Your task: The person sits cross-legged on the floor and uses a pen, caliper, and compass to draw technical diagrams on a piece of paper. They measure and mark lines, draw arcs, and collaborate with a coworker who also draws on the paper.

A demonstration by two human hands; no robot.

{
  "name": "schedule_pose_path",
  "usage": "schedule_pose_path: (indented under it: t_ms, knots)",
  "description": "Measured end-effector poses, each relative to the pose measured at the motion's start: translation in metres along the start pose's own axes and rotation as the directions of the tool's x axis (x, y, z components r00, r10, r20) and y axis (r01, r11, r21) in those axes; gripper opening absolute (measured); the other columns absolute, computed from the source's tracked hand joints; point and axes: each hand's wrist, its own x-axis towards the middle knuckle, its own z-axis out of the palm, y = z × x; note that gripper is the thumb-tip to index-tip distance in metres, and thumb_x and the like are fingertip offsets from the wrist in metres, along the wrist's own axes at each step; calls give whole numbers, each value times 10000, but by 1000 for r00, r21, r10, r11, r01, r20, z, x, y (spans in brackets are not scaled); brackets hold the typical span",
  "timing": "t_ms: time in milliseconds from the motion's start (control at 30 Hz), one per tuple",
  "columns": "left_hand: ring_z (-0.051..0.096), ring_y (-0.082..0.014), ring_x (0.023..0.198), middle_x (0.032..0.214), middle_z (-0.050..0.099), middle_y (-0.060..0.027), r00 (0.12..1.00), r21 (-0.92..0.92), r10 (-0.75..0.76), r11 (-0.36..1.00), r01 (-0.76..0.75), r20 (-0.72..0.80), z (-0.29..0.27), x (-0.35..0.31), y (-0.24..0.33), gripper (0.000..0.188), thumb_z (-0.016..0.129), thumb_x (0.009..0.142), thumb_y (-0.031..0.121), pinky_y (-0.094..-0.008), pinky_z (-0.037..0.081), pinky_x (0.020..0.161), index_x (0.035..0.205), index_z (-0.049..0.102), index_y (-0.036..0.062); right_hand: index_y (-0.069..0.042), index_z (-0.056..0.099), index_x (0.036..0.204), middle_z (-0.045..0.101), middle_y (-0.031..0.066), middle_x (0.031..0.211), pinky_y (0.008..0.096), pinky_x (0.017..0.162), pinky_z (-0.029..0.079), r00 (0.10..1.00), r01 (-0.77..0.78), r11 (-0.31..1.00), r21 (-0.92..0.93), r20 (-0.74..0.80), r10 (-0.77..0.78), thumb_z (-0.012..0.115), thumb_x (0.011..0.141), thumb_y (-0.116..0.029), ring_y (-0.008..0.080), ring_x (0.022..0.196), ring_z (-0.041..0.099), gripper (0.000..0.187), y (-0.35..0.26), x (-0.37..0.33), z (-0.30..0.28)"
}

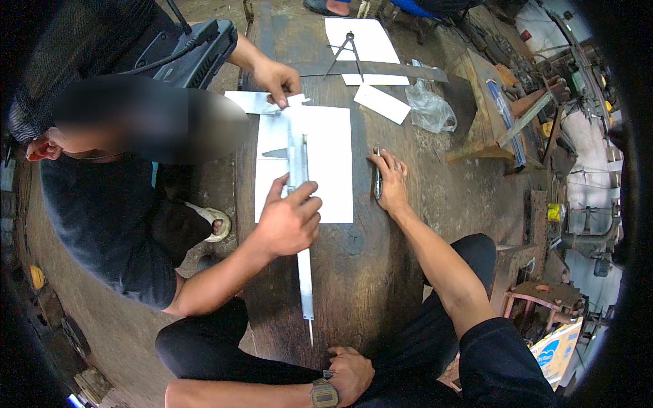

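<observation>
My right hand (pixel 391 182) rests on the right side of the wooden bench, its fingers closed around a slim, dark and silvery pen-like tool (pixel 378 183). Close to the bench's near edge lies my left hand (pixel 352 375), fingers curled in and nothing seen in them; a digital watch (pixel 324 394) is on that wrist. A large vernier caliper (pixel 305 279) extends over a white sheet of paper (pixel 333 170). A co-worker on the left grips its beam with one hand (pixel 289 221); the other hand (pixel 277 81) is by its far end, at a pale flat piece (pixel 252 102).
Toward the bench's far end are another white sheet (pixel 374 41), a pair of dividers (pixel 349 47), a long metal ruler (pixel 415 71), a small white card (pixel 382 103) and a crumpled clear plastic bag (pixel 433 109). A worn metal stand (pixel 476 102) is at the right.
</observation>
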Motion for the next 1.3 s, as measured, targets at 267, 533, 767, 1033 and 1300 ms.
schedule_pose_path:
  t_ms: [267,533,767,1033,1300]
  knots:
    - [670,-387,732,891,711,-225,981,27,-87,995,94,-175,17,4,6,289,598,918,211,-701,459,820,946,777,-14,-187,582,1369,531,197,1472,542,1174,266,1000,-16,1000,-8,1,16,567,855,-22,385,1384,475,540,-3,0,1]
    - [660,-404,688,848,711,-243,975,71,-4,997,21,-221,14,-9,5,304,577,924,194,-710,448,770,954,778,-33,-135,574,1378,531,171,1499,522,1165,280,1000,8,1000,-22,5,-8,590,793,-8,380,1409,451,599,-1,1,0]
    - [703,-318,1037,1071,777,-112,993,86,12,996,-2,-113,-41,-56,-3,271,592,943,197,-574,498,878,1077,814,118,-126,571,1383,525,165,1507,521,1163,290,1000,11,1000,-27,5,-11,602,753,25,388,1406,451,648,-2,1,1]
    - [691,-419,820,918,725,-288,993,90,28,996,-17,-116,-66,-56,-11,299,578,914,149,-692,445,807,1032,779,-38,-132,575,1386,541,177,1468,531,1154,299,998,53,998,-43,-40,-54,599,749,15,405,1374,469,654,1,1,5]
    - [704,-320,1043,1136,759,-146,984,152,-147,975,162,-106,-92,-82,-1,305,570,939,171,-556,485,924,1132,788,80,-182,571,1385,527,174,1481,561,1178,274,1000,24,996,-90,11,-23,608,777,-18,399,1386,472,631,6,2,7]
